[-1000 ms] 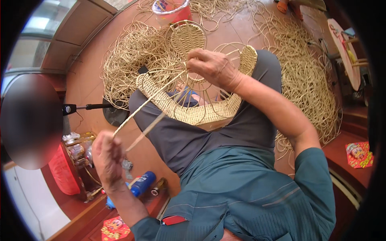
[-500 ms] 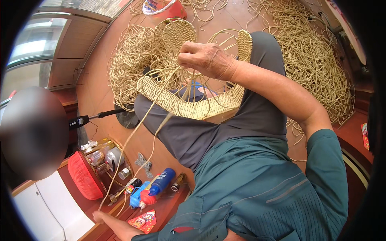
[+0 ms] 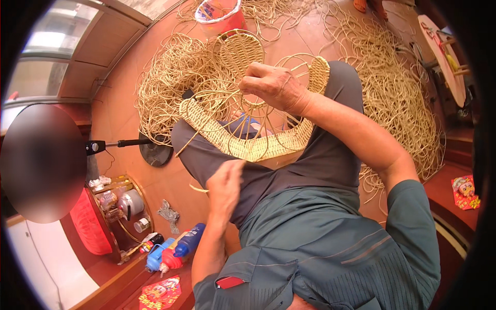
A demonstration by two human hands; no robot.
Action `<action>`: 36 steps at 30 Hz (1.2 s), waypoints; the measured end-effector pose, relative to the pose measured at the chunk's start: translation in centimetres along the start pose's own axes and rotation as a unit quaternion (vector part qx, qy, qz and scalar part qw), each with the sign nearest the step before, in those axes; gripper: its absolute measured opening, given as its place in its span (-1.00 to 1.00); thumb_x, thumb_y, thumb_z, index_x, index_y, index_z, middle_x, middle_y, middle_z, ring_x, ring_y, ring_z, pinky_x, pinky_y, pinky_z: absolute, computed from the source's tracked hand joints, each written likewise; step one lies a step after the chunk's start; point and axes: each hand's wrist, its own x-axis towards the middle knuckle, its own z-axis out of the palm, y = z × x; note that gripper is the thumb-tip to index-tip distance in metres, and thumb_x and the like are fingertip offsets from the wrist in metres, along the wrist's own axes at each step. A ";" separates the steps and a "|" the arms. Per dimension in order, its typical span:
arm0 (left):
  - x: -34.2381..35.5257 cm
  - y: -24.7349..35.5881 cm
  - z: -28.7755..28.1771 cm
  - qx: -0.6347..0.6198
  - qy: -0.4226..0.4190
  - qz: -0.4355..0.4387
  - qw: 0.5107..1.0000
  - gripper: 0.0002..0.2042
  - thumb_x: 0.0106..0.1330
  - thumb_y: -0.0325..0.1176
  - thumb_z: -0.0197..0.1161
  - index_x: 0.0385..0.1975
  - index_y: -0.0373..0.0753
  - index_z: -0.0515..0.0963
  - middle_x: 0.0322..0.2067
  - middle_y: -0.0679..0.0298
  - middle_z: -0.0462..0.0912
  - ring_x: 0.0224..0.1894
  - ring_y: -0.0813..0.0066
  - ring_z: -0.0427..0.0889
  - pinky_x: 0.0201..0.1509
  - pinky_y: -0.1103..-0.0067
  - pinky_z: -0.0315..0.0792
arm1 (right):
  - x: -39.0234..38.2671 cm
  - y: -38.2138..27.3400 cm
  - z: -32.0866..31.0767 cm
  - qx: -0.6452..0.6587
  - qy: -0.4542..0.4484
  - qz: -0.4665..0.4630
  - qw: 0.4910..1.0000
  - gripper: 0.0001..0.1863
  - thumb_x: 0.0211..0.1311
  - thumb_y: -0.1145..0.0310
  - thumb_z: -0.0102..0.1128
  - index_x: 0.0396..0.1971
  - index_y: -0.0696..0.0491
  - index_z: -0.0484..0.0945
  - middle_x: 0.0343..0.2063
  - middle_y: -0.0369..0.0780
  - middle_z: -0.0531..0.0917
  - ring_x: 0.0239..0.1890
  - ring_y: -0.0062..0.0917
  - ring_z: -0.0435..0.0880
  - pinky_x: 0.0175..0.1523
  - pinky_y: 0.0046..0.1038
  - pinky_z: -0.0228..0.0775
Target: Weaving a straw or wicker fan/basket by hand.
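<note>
A half-made woven straw piece (image 3: 250, 149) rests across my knees. It has a curved plaited band, bare spokes and loose cord ends meeting at a small ring, and an oval woven panel (image 3: 241, 53) on its far side. My right hand (image 3: 274, 87) is closed at the ring, gripping the piece there; its fingertips are partly hidden. Nearer to me, over my left thigh, my left hand (image 3: 225, 187) is curled and smeared by motion. A short end of straw cord (image 3: 197, 189) sticks out beside its fingers. Another cord end hangs over the band's left side.
Heaps of straw cord lie on the tiled floor, left (image 3: 173, 85) and right (image 3: 400, 103). A red bucket (image 3: 222, 23) stands beyond. A fan (image 3: 44, 163), a cart of jars (image 3: 126, 206) and bottles (image 3: 173, 250) are at left. Another person's foot (image 3: 360, 5) shows at the top.
My left hand has swung from the far lower left back toward my lap. The two long cords stretched toward it no longer show. My right hand keeps its place on the woven piece.
</note>
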 end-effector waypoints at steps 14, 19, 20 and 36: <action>4.1 4.2 -3.0 -0.269 -0.042 -0.012 0.962 -0.59 0.63 -0.19 0.26 0.32 -0.30 0.56 -0.20 0.33 0.69 -0.28 0.63 0.59 -0.20 0.63 0.49 | -1.3 1.1 -0.6 -0.019 -0.015 -0.056 0.998 -0.79 0.19 0.50 0.28 -0.20 -0.11 0.66 -0.28 -0.30 0.58 -0.27 -0.39 0.72 -0.25 -0.35 0.60; 10.7 5.6 -0.7 -0.526 0.023 0.116 0.842 -0.63 0.66 -0.18 0.22 0.25 -0.32 0.57 -0.20 0.34 0.67 -0.30 0.62 0.56 -0.23 0.62 0.48 | -0.9 0.8 -0.6 -0.015 -0.029 -0.066 0.997 -0.77 0.17 0.51 0.29 -0.18 -0.09 0.67 -0.24 -0.30 0.60 -0.24 -0.38 0.73 -0.21 -0.35 0.62; 11.7 6.5 -1.1 -0.502 0.047 0.152 0.850 -0.65 0.66 -0.19 0.21 0.21 -0.32 0.59 -0.21 0.33 0.68 -0.30 0.61 0.58 -0.22 0.60 0.52 | -1.1 1.0 -0.6 -0.026 -0.030 -0.068 0.997 -0.79 0.19 0.49 0.28 -0.19 -0.09 0.64 -0.23 -0.28 0.59 -0.22 -0.37 0.72 -0.21 -0.34 0.63; 11.7 11.5 0.8 -0.025 0.132 0.220 0.966 -0.80 0.57 -0.33 0.28 -0.20 -0.37 0.62 -0.42 0.25 0.70 -0.42 0.58 0.70 -0.38 0.61 0.61 | -0.4 0.9 -1.0 -0.040 -0.087 -0.083 0.992 -0.63 0.13 0.53 0.31 -0.03 -0.06 0.65 -0.24 -0.22 0.51 -0.18 -0.29 0.66 -0.11 -0.28 0.61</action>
